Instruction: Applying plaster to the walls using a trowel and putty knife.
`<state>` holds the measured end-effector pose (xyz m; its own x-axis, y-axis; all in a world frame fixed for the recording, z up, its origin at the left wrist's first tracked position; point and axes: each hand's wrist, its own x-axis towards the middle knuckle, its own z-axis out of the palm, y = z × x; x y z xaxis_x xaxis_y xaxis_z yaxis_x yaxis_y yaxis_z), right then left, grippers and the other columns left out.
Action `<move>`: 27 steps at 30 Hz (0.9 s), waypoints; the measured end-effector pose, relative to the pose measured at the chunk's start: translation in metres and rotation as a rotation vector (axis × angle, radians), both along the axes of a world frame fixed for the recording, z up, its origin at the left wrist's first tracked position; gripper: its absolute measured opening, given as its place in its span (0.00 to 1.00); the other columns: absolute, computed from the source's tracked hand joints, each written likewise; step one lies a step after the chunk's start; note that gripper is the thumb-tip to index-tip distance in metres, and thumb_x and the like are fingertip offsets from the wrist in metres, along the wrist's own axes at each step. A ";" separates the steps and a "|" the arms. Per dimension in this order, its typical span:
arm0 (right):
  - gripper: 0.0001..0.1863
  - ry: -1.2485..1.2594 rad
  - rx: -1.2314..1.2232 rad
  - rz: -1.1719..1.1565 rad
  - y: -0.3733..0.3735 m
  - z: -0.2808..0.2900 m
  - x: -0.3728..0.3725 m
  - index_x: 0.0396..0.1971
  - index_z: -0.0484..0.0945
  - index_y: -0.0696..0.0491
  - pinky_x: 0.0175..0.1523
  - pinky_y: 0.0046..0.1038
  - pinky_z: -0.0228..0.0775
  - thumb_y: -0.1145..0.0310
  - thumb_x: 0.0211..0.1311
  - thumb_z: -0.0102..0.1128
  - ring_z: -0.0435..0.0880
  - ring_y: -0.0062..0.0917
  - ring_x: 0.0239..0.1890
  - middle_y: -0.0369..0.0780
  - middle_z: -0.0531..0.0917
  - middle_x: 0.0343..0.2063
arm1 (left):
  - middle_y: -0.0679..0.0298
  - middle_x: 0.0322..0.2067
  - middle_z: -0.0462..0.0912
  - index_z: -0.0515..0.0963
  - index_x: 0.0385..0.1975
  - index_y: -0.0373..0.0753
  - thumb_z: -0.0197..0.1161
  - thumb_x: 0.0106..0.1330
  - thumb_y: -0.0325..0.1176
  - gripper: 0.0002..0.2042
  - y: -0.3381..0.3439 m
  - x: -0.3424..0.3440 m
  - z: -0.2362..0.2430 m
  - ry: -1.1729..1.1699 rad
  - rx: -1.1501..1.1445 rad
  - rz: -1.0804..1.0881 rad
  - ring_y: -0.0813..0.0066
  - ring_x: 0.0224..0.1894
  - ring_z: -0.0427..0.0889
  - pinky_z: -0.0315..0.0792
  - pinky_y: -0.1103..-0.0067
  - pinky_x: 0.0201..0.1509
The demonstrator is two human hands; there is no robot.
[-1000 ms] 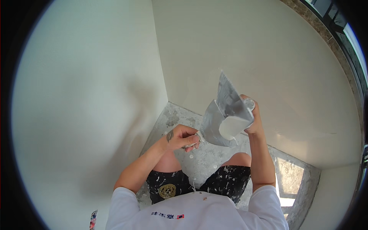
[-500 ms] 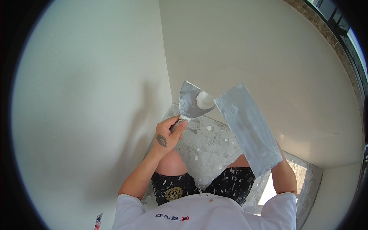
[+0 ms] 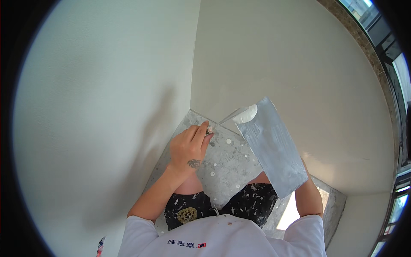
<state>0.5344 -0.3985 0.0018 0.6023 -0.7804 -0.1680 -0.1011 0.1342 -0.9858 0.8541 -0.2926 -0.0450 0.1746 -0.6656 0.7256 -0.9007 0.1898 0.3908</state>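
Note:
My left hand (image 3: 190, 145) grips the handle of a putty knife (image 3: 227, 117), whose thin blade points right and shows edge-on. The blade's tip meets a lump of white plaster (image 3: 247, 114) at the far end of a long grey metal plaster board (image 3: 270, 147). The board slants from the middle down to the right, above my knees. My right forearm (image 3: 309, 195) runs up under the board's near end; the right hand itself is hidden behind the board and holds it up.
Two white walls meet in a corner (image 3: 195, 64) straight ahead. Below lies a grey floor (image 3: 222, 160) speckled with white drops. A dark window frame (image 3: 387, 55) curves along the right rim. A bright patch (image 3: 289, 212) shows on the floor at lower right.
The board has tilted and shifted left, towards the middle. My left hand has turned the knife, so its blade now shows edge-on against the plaster lump at the board's far end.

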 end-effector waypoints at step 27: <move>0.14 1.547 -2.049 -0.364 -0.071 0.296 0.243 0.35 0.67 0.60 0.32 0.32 0.82 0.83 0.50 0.60 0.87 0.40 0.31 0.50 0.82 0.27 | 0.58 0.25 0.80 0.81 0.43 0.33 0.66 0.64 0.33 0.12 0.052 -0.013 0.020 0.750 0.400 -0.540 0.72 0.21 0.75 0.68 0.77 0.27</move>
